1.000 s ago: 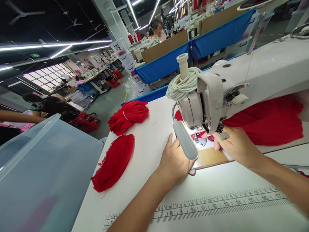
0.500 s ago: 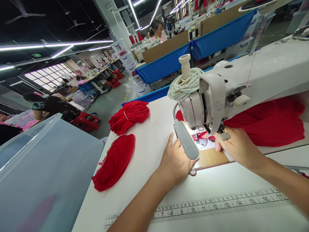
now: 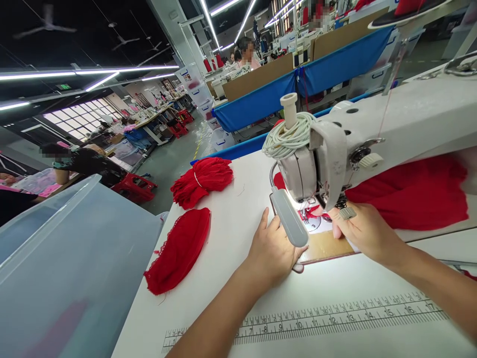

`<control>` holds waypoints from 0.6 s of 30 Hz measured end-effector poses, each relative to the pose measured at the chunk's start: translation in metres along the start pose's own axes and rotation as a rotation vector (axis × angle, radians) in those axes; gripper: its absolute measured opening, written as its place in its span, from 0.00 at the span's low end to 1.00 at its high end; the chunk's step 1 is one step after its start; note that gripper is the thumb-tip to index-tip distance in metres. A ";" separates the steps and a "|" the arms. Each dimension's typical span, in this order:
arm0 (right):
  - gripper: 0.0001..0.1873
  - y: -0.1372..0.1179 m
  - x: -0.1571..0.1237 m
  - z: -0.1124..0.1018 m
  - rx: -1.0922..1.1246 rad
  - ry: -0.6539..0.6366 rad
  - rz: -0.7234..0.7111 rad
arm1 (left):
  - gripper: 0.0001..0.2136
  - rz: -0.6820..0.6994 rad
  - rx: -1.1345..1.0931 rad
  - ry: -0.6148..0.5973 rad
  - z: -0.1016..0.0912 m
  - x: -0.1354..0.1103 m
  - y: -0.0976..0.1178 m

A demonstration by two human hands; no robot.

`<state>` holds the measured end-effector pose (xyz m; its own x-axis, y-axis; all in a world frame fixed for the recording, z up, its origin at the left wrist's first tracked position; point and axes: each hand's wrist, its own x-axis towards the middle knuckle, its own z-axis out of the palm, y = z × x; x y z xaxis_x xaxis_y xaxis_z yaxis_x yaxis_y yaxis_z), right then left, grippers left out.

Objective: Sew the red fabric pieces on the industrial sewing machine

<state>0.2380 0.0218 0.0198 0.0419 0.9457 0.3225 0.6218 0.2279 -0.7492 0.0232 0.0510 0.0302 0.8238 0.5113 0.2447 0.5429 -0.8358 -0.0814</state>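
A white sewing machine (image 3: 372,134) stands on the white table (image 3: 231,219). Under its needle lies a small red fabric piece (image 3: 311,211), lit by the machine lamp (image 3: 288,223). My left hand (image 3: 272,248) rests flat on the table left of the needle, fingertips hidden behind the lamp. My right hand (image 3: 363,231) lies on the right of the needle, fingers pressed down on the piece. A larger heap of red fabric (image 3: 413,191) sits under the machine arm behind my right hand.
A flat stack of red pieces (image 3: 181,248) and a tied red bundle (image 3: 203,179) lie at the table's left. A translucent plastic bin (image 3: 67,268) stands beside the table. A printed ruler (image 3: 335,315) runs along the front edge. Other workers sit at distant stations.
Both hands stay at the needle. The view has shifted slightly downward; nothing else has visibly moved.
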 end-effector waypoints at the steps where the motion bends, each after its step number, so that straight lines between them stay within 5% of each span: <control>1: 0.16 -0.001 0.000 0.000 -0.035 -0.006 0.012 | 0.17 0.003 -0.001 -0.002 0.000 0.000 0.000; 9: 0.10 0.002 -0.004 0.001 -0.238 -0.013 -0.042 | 0.17 -0.003 -0.027 -0.019 -0.001 -0.001 0.001; 18: 0.16 -0.001 -0.011 -0.001 -0.348 0.074 -0.316 | 0.25 -0.055 0.061 -0.095 -0.014 -0.009 0.006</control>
<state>0.2374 0.0108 0.0173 -0.1438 0.8204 0.5534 0.8375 0.3988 -0.3736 0.0168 0.0385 0.0413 0.8025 0.5754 0.1579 0.5945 -0.7936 -0.1295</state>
